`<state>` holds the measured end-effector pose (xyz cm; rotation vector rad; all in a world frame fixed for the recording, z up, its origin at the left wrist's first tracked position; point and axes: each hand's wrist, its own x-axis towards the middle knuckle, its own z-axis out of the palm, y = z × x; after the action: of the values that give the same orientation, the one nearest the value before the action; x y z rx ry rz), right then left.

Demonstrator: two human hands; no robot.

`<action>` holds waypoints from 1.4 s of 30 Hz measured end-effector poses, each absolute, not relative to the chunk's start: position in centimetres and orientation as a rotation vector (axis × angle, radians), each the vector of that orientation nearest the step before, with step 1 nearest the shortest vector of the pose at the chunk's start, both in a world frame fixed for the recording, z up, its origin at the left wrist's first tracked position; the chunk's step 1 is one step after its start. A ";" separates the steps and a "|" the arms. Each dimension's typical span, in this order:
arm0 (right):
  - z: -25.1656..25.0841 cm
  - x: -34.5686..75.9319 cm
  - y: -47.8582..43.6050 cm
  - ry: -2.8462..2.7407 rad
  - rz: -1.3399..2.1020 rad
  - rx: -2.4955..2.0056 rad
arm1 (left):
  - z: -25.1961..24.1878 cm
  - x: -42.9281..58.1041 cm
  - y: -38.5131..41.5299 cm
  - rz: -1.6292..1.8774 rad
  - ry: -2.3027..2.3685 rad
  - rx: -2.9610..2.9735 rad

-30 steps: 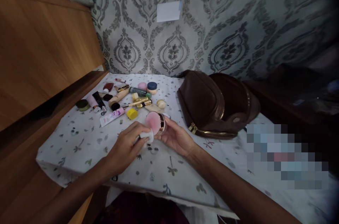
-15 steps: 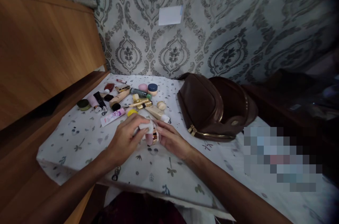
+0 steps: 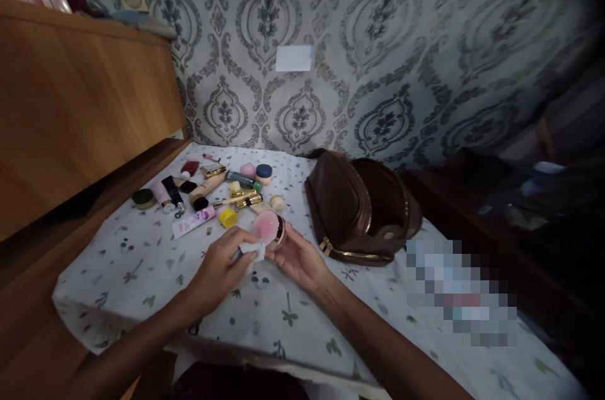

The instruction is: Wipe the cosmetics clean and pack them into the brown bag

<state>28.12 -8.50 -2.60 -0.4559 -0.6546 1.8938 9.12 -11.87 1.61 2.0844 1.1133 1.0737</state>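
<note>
Head: pink jar (image 3: 266,227), tube (image 3: 193,222) lettering blurred

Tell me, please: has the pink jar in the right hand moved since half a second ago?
Yes: judged against the yellow pot, the pink jar has moved up in the view, nearer the pot's level.

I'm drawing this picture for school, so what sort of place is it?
Probably a room in a home: there's patterned wallpaper, a leaf-print tablecloth, and cosmetics spread out to the left of a brown bag.

The head view looks forward and down onto the nearby table (image 3: 151,271).
</note>
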 end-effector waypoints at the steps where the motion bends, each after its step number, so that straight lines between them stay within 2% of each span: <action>1: -2.6 28.1 -8.5 -0.664 1.884 -0.463 | 1.7 9.3 -12.0 1.077 1.097 2.113; 12: -2.3 27.5 -9.2 -0.959 1.879 -0.541 | 2.3 8.8 -8.2 1.144 1.108 2.174; 24: -1.9 28.5 -8.1 -0.794 1.797 -0.632 | 0.8 8.6 -6.6 1.051 1.106 1.779; 29: -2.2 28.6 -8.2 -1.093 1.657 -0.684 | 2.6 9.4 -5.8 1.073 1.080 1.954; 33: -2.7 28.4 -8.4 -1.270 1.548 -0.764 | 4.0 10.9 -6.4 0.955 0.961 2.299; 38: -2.4 28.1 -8.5 -1.046 1.606 -0.699 | 3.7 11.6 -6.3 0.894 0.975 2.530; 42: -2.6 28.2 -8.0 -0.702 1.779 -0.565 | 2.6 10.9 -5.6 1.013 1.126 2.379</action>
<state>28.20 -8.03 -2.59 -0.5646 -0.7016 1.7789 10.91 -5.56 2.57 2.3793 1.1262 1.0132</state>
